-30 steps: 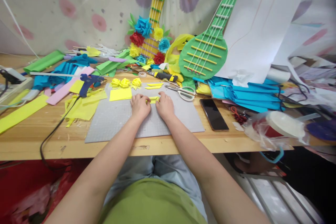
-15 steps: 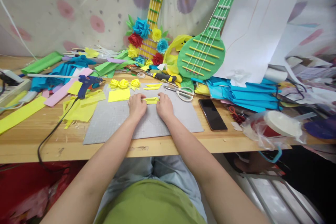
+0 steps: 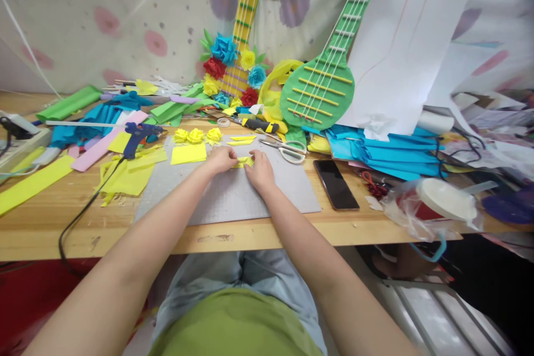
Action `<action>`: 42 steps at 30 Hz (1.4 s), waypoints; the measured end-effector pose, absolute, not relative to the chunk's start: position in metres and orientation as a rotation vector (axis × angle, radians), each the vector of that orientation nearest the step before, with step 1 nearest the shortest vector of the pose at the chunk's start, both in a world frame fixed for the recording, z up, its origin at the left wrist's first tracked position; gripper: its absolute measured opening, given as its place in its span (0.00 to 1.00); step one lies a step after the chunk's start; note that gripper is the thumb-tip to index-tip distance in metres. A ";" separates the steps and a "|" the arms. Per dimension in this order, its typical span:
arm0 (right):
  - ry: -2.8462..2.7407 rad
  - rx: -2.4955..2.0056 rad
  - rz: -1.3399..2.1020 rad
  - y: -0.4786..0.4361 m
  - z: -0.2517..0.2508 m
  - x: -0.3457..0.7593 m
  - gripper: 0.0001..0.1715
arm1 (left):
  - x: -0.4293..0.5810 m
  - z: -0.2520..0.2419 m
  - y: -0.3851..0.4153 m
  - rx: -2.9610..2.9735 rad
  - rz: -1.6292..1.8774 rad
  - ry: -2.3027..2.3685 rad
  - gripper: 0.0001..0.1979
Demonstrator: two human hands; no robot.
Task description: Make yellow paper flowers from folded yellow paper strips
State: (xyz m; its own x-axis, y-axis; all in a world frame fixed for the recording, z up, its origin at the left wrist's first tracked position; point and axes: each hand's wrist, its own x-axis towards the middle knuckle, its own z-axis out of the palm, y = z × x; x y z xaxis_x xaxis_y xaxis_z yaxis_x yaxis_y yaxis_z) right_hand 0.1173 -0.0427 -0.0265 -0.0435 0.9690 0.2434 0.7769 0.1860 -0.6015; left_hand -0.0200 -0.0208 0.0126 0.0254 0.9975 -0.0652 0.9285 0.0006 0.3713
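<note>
A small folded strip of yellow paper [image 3: 243, 162] lies on the grey cutting mat [image 3: 225, 194]. My left hand [image 3: 219, 159] pinches its left end and my right hand [image 3: 260, 171] presses and grips its right end, both with fingers closed on it. Just beyond the hands sit a yellow paper square [image 3: 189, 153], three small yellow paper roses [image 3: 197, 135] and thin yellow strips [image 3: 242, 139].
Scissors [image 3: 286, 148] and a black phone [image 3: 336, 183] lie right of the mat. A blue glue gun [image 3: 136, 134] with its cord and yellow scraps [image 3: 125, 175] lie left. Paper guitars [image 3: 319, 89], blue folded paper [image 3: 390, 150] and a bagged tape roll [image 3: 442, 200] crowd the back and right.
My left hand has slid forward and right along the yellow strip, so the two hands are closer together. The view has shifted slightly.
</note>
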 end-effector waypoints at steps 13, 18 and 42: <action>-1.875 -1.597 0.465 -0.039 -0.028 0.118 0.26 | -0.014 0.011 -0.004 1.988 0.191 1.849 0.11; -1.879 -1.564 0.446 -0.039 -0.029 0.119 0.24 | -0.021 0.005 -0.001 1.989 0.307 1.854 0.09; -1.923 -1.547 0.482 -0.040 -0.027 0.123 0.11 | -0.047 -0.024 -0.039 2.454 0.863 1.511 0.07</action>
